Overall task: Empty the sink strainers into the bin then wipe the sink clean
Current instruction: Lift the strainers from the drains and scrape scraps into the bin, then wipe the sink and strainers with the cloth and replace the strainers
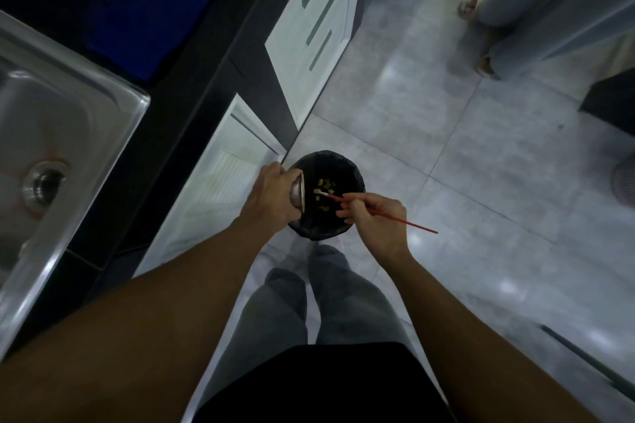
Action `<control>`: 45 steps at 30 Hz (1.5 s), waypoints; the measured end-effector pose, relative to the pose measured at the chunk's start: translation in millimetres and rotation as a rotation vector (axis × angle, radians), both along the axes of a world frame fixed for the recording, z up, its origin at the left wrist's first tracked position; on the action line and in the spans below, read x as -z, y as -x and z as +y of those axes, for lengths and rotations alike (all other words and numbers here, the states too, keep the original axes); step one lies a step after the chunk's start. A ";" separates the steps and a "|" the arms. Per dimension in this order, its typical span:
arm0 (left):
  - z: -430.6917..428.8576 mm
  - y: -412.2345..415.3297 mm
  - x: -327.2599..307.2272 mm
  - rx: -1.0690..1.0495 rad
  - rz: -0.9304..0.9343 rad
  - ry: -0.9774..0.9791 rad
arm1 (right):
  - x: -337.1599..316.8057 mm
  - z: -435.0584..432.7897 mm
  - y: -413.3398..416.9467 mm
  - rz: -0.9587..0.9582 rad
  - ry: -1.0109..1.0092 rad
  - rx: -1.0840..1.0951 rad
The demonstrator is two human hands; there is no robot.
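The left hand (271,194) has its grip clenched around a metal sink strainer (298,195), tilted on edge over the black-lined bin (354,175) on the floor. The right hand (376,216) pinches a thin red stick (412,224), its pale tip among yellow scraps (324,184) inside the bin. The sink (51,134) sits left in the worktop.

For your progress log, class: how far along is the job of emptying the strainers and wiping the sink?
Done: one strainer is out, leaving the sink drain open, and yellow scraps lie in the bin. In hand: the left hand tips the strainer over the bin while the right hand picks at it with a red stick. Left: any other strainer, wiping the sink.
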State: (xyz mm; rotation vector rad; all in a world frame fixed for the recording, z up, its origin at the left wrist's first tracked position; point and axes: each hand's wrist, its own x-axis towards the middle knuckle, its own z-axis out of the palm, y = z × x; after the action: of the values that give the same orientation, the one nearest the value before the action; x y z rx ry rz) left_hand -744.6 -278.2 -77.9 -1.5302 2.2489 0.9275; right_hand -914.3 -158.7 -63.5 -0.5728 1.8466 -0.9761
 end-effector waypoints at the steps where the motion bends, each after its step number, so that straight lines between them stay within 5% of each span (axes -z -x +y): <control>1: 0.2 -0.4 -2.1 -0.007 -0.003 0.000 | -1.9 -0.6 2.8 0.001 -0.004 0.014; 6: 0.5 -6.5 -25.0 -0.140 0.066 0.049 | -26.3 -11.8 13.8 0.035 0.068 0.100; 12: -14.4 -39.8 -88.6 -0.307 0.370 0.244 | -83.0 -61.9 -1.9 0.179 0.348 0.077; 24: -56.6 -224.8 -170.7 -0.860 0.482 0.555 | -145.3 -169.5 -185.0 0.456 0.802 -0.580; 32: -60.9 -320.3 -117.8 -0.970 0.566 0.460 | -117.8 -224.0 -288.5 0.494 0.686 -1.027; 45: -88.3 -365.0 23.0 -0.949 0.407 0.020 | -74.4 -235.3 -324.0 0.758 0.513 -0.992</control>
State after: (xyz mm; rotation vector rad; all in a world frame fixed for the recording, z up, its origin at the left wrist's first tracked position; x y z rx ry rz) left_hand -379.6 -366.5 -101.0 -2.6810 1.6597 1.5516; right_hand -590.3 -394.1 11.0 -2.1451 1.5159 -0.5292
